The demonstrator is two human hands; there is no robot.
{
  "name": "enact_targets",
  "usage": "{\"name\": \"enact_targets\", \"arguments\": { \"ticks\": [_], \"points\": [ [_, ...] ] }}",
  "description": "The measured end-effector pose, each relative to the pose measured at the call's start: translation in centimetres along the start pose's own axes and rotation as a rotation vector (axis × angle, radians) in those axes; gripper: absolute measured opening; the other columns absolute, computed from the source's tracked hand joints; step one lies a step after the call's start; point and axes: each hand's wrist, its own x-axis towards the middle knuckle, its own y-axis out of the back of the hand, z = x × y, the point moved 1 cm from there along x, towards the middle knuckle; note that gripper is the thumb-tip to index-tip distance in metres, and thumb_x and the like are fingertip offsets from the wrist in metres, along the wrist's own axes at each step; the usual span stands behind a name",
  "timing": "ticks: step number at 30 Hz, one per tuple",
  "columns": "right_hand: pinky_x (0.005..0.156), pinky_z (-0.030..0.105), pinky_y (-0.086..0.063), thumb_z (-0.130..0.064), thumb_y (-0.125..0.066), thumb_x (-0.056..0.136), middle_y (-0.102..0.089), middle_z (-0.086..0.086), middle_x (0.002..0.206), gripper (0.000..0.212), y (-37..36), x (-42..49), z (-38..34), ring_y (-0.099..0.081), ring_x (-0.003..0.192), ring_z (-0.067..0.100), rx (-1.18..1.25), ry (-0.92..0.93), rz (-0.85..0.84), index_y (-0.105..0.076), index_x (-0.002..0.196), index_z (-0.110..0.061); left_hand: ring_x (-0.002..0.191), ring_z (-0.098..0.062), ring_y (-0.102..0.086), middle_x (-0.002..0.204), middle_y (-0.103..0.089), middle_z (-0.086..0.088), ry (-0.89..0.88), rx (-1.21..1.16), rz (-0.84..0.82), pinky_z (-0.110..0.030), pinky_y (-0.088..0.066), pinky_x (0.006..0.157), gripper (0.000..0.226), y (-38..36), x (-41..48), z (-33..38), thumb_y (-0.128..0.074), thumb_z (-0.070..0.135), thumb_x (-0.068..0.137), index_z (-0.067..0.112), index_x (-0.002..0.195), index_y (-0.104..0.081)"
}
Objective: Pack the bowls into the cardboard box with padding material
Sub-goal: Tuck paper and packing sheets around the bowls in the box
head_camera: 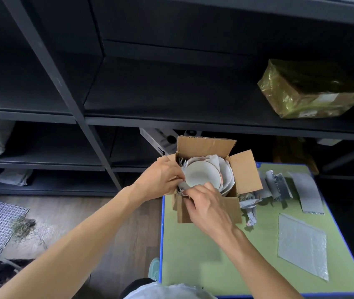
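The white bowl (202, 176) sits in paper inside the open cardboard box (247, 173) on the green table (204, 255). The right hand (208, 208) pinches grey padding (183, 187) beside the bowl. The left hand (161, 175) curls its fingers there too, but I cannot tell what they hold.

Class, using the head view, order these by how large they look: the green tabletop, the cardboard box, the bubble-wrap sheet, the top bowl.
1. green tabletop
2. cardboard box, flaps included
3. bubble-wrap sheet, though it lies nearer the camera
4. top bowl, clearly smallest
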Motion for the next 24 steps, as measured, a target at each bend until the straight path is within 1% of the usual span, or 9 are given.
{"name": "enact_targets", "arguments": {
  "ticks": [3, 6, 10, 12, 14, 15, 18, 21, 24],
  "points": [
    [0.073, 0.035, -0.050, -0.022, -0.058, 0.094, -0.066, -0.007, 0.089, 0.016, 0.5, 0.1, 0.6, -0.052, 0.087, 0.021, 0.008, -0.023, 0.032, -0.073, 0.098, -0.020, 0.097, -0.004, -0.045, 0.100, -0.068, 0.005, 0.047, -0.023, 0.041, -0.009, -0.027, 0.088, 0.012, 0.0, -0.8, 0.0, -0.064, 0.017, 0.092, 0.015, 0.094, -0.077],
    [0.073, 0.035, -0.053, -0.020, -0.065, 0.092, -0.066, -0.006, 0.097, 0.017, 0.8, 0.1, 1.0, -0.056, 0.093, 0.020, 0.037, -0.057, 0.069, -0.072, 0.107, -0.018, 0.105, -0.006, -0.046, 0.110, -0.063, 0.008, 0.115, -0.020, 0.074, -0.015, -0.037, 0.090, 0.012, -0.9, -1.8, 0.2, -0.063, 0.020, 0.094, 0.019, 0.098, -0.075],
    [0.075, 0.035, -0.052, -0.021, -0.063, 0.092, -0.068, -0.005, 0.095, 0.016, 0.2, -0.1, 1.1, -0.059, 0.092, 0.022, 0.047, -0.047, 0.045, -0.072, 0.104, -0.017, 0.100, -0.004, -0.044, 0.111, -0.059, 0.006, 0.184, -0.002, 0.156, -0.006, -0.035, 0.085, 0.010, -2.0, -2.7, 0.9, -0.063, 0.017, 0.094, 0.019, 0.098, -0.072],
    [0.076, 0.035, -0.051, -0.020, -0.058, 0.092, -0.068, -0.005, 0.092, 0.016, -0.3, -0.3, 0.9, -0.058, 0.091, 0.022, 0.064, -0.022, 0.005, -0.072, 0.100, -0.017, 0.095, -0.006, -0.045, 0.110, -0.057, 0.006, 0.215, 0.010, 0.191, -0.014, -0.043, 0.079, 0.010, -2.4, -2.8, 1.2, -0.063, 0.018, 0.094, 0.018, 0.099, -0.072],
    [0.075, 0.035, -0.051, -0.016, -0.057, 0.089, -0.068, -0.005, 0.089, 0.019, -0.7, -0.6, 0.7, -0.057, 0.090, 0.022, 0.076, 0.006, -0.011, -0.072, 0.100, -0.017, 0.093, -0.012, -0.047, 0.110, -0.056, 0.007, 0.249, 0.044, 0.184, -0.025, -0.048, 0.071, 0.012, -2.6, -2.5, 1.4, -0.063, 0.023, 0.094, 0.020, 0.103, -0.072],
    [0.076, 0.035, -0.051, -0.014, -0.057, 0.088, -0.067, -0.005, 0.090, 0.020, -0.8, -0.6, 0.7, -0.057, 0.090, 0.022, 0.077, 0.012, -0.014, -0.072, 0.101, -0.017, 0.094, -0.015, -0.048, 0.110, -0.056, 0.007, 0.256, 0.068, 0.167, -0.028, -0.049, 0.070, 0.015, -2.7, -2.2, 1.5, -0.062, 0.026, 0.095, 0.022, 0.105, -0.071],
    [0.079, 0.035, -0.051, -0.012, -0.057, 0.088, -0.068, -0.006, 0.094, 0.024, -1.0, -0.7, 0.9, -0.056, 0.093, 0.021, 0.081, 0.003, -0.014, -0.072, 0.106, -0.019, 0.099, -0.021, -0.048, 0.111, -0.056, 0.007, 0.266, 0.163, 0.079, -0.034, -0.051, 0.077, 0.029, -3.0, -0.9, 1.5, -0.051, 0.041, 0.097, 0.028, 0.116, -0.068],
    [0.080, 0.035, -0.050, -0.020, -0.046, 0.091, -0.068, -0.006, 0.095, 0.030, -0.8, -1.0, 0.9, -0.055, 0.094, 0.022, 0.102, -0.001, -0.032, -0.071, 0.109, -0.018, 0.089, -0.020, -0.038, 0.110, -0.057, 0.006, 0.288, 0.302, 0.002, -0.037, -0.049, 0.078, 0.036, -3.3, 0.7, 1.2, -0.041, 0.044, 0.097, 0.031, 0.121, -0.064],
    [0.083, 0.034, -0.049, -0.032, -0.029, 0.092, -0.067, -0.006, 0.097, 0.046, -0.5, -1.4, 0.8, -0.053, 0.096, 0.022, 0.134, -0.001, -0.055, -0.069, 0.109, -0.018, 0.082, -0.018, -0.034, 0.102, -0.062, 0.007, 0.276, 0.338, 0.002, -0.032, -0.043, 0.069, 0.024, -3.2, 1.4, 1.3, -0.048, 0.035, 0.096, 0.026, 0.111, -0.064]
  ]
}}
